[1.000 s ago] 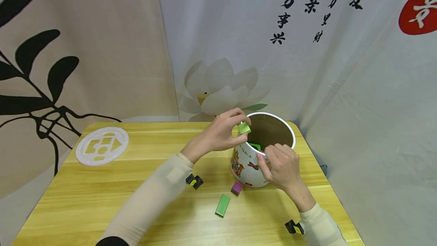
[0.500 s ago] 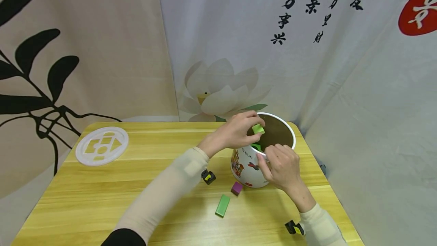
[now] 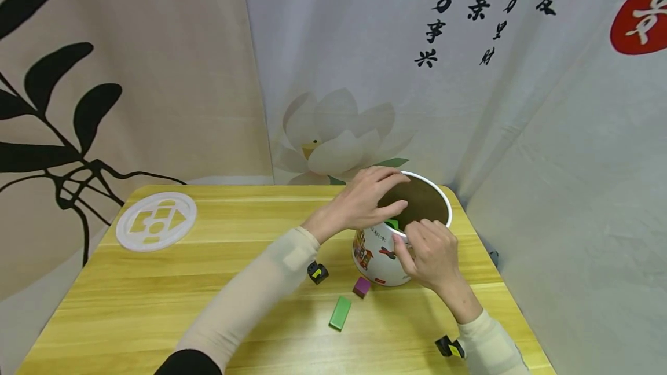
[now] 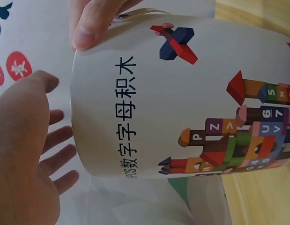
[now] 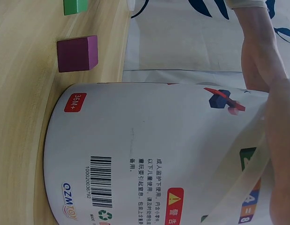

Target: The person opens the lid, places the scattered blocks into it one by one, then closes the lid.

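A white printed bucket (image 3: 371, 256) of toy blocks stands near the table's right side, with a green piece (image 3: 392, 224) visible inside. My left hand (image 3: 365, 198) is over its mouth, thumb and fingers spread with nothing between them; the left wrist view also shows this hand (image 4: 27, 126) beside the rim. My right hand (image 3: 429, 253) grips the near rim, thumb outside, its fingertips hidden. In front of the bucket lie a purple cube (image 3: 362, 287) and a flat green rectangular block (image 3: 340, 313). The light green block seen earlier is out of sight.
A round white lid (image 3: 156, 246) with shaped cutouts lies at the back left of the wooden table (image 3: 250, 213). Behind the table hangs a printed cloth (image 3: 333, 28). The table's right edge runs close beside the bucket.
My left hand has moved right over the bucket's mouth and let go of the light green block it pinched. The right hand keeps its grip on the rim.
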Demonstrator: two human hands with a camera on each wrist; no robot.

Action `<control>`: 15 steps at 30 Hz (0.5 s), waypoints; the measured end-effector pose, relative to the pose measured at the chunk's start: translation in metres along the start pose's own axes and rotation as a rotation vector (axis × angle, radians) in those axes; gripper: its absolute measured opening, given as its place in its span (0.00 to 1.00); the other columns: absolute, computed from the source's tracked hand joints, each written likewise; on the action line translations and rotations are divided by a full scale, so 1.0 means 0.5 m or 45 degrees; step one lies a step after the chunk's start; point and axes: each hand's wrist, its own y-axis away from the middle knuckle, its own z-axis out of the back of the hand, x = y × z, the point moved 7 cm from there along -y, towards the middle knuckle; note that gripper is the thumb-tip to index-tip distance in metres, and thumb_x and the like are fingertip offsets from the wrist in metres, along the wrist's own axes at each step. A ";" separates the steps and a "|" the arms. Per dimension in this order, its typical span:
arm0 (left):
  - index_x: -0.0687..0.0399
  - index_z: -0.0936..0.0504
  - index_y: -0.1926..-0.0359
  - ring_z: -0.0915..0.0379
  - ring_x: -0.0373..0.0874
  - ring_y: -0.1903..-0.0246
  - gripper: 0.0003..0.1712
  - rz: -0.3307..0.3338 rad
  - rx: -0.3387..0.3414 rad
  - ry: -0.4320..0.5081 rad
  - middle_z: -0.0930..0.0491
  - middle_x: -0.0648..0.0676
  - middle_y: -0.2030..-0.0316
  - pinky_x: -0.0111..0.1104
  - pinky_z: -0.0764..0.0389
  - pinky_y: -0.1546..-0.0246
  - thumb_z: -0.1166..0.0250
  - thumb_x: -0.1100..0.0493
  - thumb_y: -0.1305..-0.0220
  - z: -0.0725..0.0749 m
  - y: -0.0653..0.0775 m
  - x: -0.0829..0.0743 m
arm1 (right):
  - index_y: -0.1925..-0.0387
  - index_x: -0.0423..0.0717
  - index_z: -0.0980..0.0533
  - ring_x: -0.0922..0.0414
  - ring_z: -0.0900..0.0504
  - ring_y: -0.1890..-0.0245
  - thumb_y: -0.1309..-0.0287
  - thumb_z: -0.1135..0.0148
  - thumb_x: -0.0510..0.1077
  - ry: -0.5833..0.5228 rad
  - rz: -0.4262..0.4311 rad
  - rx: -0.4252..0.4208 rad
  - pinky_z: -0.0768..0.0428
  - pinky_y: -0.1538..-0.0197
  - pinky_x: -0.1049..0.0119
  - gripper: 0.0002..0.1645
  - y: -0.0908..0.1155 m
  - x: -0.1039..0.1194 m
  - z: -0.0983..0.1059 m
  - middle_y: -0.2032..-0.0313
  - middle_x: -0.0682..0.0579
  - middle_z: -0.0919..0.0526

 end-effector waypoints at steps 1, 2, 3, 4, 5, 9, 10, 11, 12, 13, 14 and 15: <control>0.48 0.22 0.32 0.37 0.44 0.33 0.28 0.003 -0.012 -0.007 0.27 0.51 0.34 0.42 0.35 0.32 0.41 0.42 0.27 0.002 0.002 0.001 | 0.87 0.48 0.39 0.63 0.50 0.87 0.36 0.48 0.50 0.001 0.000 0.000 0.52 0.84 0.69 0.25 0.000 0.000 0.000 0.88 0.60 0.44; 0.48 0.24 0.30 0.39 0.45 0.31 0.30 0.004 -0.025 -0.008 0.28 0.52 0.32 0.43 0.37 0.31 0.40 0.42 0.27 0.005 0.004 0.002 | 0.87 0.48 0.39 0.63 0.50 0.87 0.36 0.48 0.50 0.002 0.000 0.001 0.52 0.84 0.69 0.25 0.000 0.000 0.000 0.88 0.60 0.44; 0.49 0.25 0.29 0.41 0.46 0.30 0.32 0.001 -0.040 -0.003 0.29 0.52 0.31 0.45 0.37 0.30 0.40 0.41 0.28 0.008 0.007 0.003 | 0.87 0.48 0.39 0.63 0.50 0.87 0.36 0.48 0.50 0.003 0.000 0.001 0.52 0.84 0.69 0.25 0.000 -0.001 0.000 0.88 0.60 0.44; 0.50 0.27 0.28 0.42 0.47 0.29 0.34 0.000 -0.054 -0.005 0.30 0.53 0.30 0.46 0.38 0.29 0.40 0.41 0.28 0.011 0.010 0.003 | 0.87 0.48 0.39 0.63 0.51 0.87 0.36 0.48 0.50 0.004 0.000 0.002 0.52 0.84 0.69 0.25 0.000 -0.001 0.000 0.88 0.60 0.44; 0.50 0.28 0.26 0.45 0.47 0.28 0.35 0.001 -0.064 -0.004 0.32 0.53 0.29 0.47 0.39 0.29 0.40 0.40 0.28 0.014 0.013 0.005 | 0.87 0.48 0.39 0.63 0.51 0.87 0.36 0.48 0.50 0.005 0.000 0.001 0.52 0.84 0.69 0.25 0.000 -0.001 0.000 0.88 0.60 0.44; 0.52 0.34 0.22 0.54 0.47 0.24 0.41 0.023 -0.077 0.005 0.37 0.55 0.25 0.51 0.41 0.28 0.40 0.38 0.29 0.025 0.034 0.012 | 0.87 0.49 0.39 0.64 0.51 0.87 0.37 0.48 0.50 0.005 0.000 -0.004 0.53 0.83 0.69 0.24 0.001 -0.002 0.001 0.88 0.61 0.45; 0.51 0.36 0.22 0.56 0.46 0.24 0.43 0.036 -0.076 -0.001 0.38 0.55 0.25 0.51 0.41 0.28 0.41 0.37 0.29 0.027 0.042 0.016 | 0.87 0.49 0.39 0.64 0.51 0.87 0.37 0.48 0.50 0.006 0.000 -0.003 0.53 0.83 0.69 0.24 0.001 -0.002 0.001 0.88 0.61 0.45; 0.50 0.37 0.21 0.57 0.46 0.24 0.44 0.049 -0.076 -0.004 0.39 0.55 0.25 0.51 0.41 0.28 0.41 0.36 0.29 0.030 0.051 0.019 | 0.87 0.49 0.39 0.64 0.50 0.87 0.37 0.48 0.50 0.006 0.001 -0.001 0.53 0.83 0.69 0.24 0.001 -0.002 0.001 0.88 0.61 0.45; 0.50 0.38 0.20 0.57 0.46 0.24 0.45 0.063 -0.076 -0.010 0.40 0.54 0.24 0.52 0.41 0.28 0.41 0.35 0.30 0.033 0.060 0.024 | 0.87 0.49 0.39 0.63 0.50 0.87 0.37 0.48 0.50 0.006 0.000 0.002 0.52 0.83 0.69 0.24 0.002 -0.001 0.001 0.88 0.61 0.45; 0.49 0.39 0.20 0.57 0.46 0.24 0.46 0.075 -0.080 -0.016 0.40 0.54 0.24 0.52 0.41 0.29 0.41 0.34 0.30 0.036 0.070 0.029 | 0.87 0.49 0.39 0.63 0.50 0.87 0.36 0.48 0.50 0.006 0.001 0.006 0.52 0.83 0.69 0.24 0.002 -0.001 0.001 0.88 0.61 0.45; 0.49 0.41 0.19 0.57 0.46 0.24 0.47 0.091 -0.082 -0.025 0.40 0.54 0.24 0.52 0.41 0.29 0.41 0.34 0.31 0.039 0.081 0.034 | 0.87 0.49 0.39 0.63 0.50 0.87 0.36 0.48 0.50 0.007 0.001 0.008 0.52 0.83 0.69 0.24 0.002 -0.001 0.001 0.87 0.61 0.46; 0.49 0.41 0.19 0.57 0.46 0.24 0.47 0.102 -0.086 -0.031 0.40 0.54 0.24 0.52 0.41 0.29 0.41 0.33 0.31 0.042 0.093 0.039 | 0.87 0.49 0.39 0.63 0.50 0.87 0.36 0.48 0.51 0.008 -0.001 0.011 0.52 0.83 0.69 0.25 0.002 -0.001 0.001 0.87 0.61 0.46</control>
